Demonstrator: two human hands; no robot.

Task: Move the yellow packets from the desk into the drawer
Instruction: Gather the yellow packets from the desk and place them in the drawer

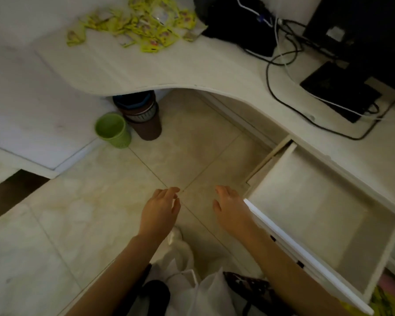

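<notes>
hands: your left hand and right hand hang loosely spread, holding nothing | yellow packets heaped on the far bench, well apart | drawer pulled open beside your right, ready to receive

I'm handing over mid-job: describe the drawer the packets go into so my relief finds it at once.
Start at the curved white desk and follow its edge right, past the black cables. The drawer sits pulled out under that edge, just beside the right hand. It is a white open box with a bare inside, no yellow packets in it yet.
</notes>
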